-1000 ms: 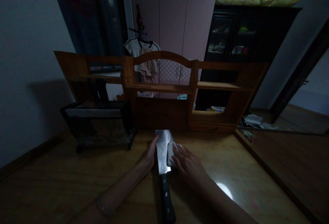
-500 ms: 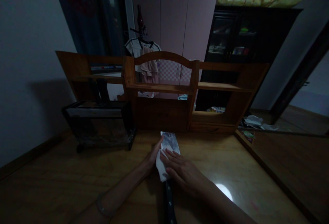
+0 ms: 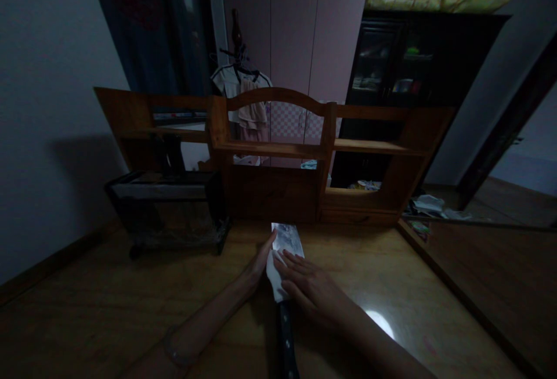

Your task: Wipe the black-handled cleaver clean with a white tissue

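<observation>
A cleaver (image 3: 289, 239) with a wide, shiny blade points away from me over the wooden tabletop. Its black riveted handle (image 3: 286, 335) comes back toward me at the bottom of the view. My left hand (image 3: 260, 263) supports the blade along its left side, thumb up by the edge; its other fingers are hidden beneath. A white cloth or paper wipe (image 3: 275, 277) covers the lower part of the blade. My right hand (image 3: 307, 283) presses this wipe onto the blade, fingers together and laid across it.
A dark knife block (image 3: 169, 210) with black handles sticking up stands at the left on the tabletop (image 3: 209, 332). Along the back runs a wooden shelf unit (image 3: 274, 193). Glare from a light (image 3: 380, 324) shows on the right of the table.
My right hand and the wipe have shifted slightly up the blade, away from the handle. My left hand and the cleaver stay nearly in place.
</observation>
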Tool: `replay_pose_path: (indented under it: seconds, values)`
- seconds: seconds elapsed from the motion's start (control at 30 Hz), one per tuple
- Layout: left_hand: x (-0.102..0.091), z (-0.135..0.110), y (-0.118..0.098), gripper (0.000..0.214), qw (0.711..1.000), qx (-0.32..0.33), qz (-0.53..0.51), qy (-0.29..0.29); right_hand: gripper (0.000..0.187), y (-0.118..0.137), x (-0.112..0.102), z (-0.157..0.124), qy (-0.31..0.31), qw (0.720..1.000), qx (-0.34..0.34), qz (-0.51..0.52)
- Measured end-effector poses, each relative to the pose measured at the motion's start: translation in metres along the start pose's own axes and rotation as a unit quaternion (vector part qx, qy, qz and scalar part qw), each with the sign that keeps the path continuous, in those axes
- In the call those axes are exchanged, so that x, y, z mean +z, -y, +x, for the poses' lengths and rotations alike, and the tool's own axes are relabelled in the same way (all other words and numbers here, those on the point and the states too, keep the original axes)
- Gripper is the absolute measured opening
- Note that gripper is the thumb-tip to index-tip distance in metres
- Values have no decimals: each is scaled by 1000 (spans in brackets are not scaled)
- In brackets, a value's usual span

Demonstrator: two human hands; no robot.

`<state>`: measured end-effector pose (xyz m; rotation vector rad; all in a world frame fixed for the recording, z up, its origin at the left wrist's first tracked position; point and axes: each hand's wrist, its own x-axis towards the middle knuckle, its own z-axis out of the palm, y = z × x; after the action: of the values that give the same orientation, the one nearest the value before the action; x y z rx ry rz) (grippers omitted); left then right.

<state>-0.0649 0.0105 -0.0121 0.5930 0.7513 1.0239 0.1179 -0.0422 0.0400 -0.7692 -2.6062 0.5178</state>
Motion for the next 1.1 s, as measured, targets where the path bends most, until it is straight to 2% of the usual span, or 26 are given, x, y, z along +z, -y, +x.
replay_pose_path:
  seconds: [0.1,0.27,0.4,0.5,0.6,0.67,0.73,0.9,1.1]
  values:
    - [1,-1,-1,65,1000,2,1,18,51,-4,0,0,-14,1000,17,-11]
    - [-2,3,0,58,998,45,4,36,53,-14,7,0,-45,997,57,-22]
    - [-3,6,1,53,998,46,4,38,52,-21,12,0,-61,996,66,-25]
    - [-5,7,2,47,998,59,30,7,53,-23,14,-1,-62,996,64,-26]
    - [-7,8,4,39,989,110,93,-38,54,-24,15,-1,-50,996,68,-23]
    - [-9,8,5,36,982,135,128,-38,57,-24,14,-2,-38,997,70,-14]
    - [-10,7,6,37,980,136,144,-35,60,-22,12,-3,-22,998,67,-2]
    - [-11,4,7,38,976,123,153,-91,58,-14,4,-5,24,998,48,30]
    - [-15,5,7,28,978,123,114,-120,53,-11,-1,-2,30,994,58,84]
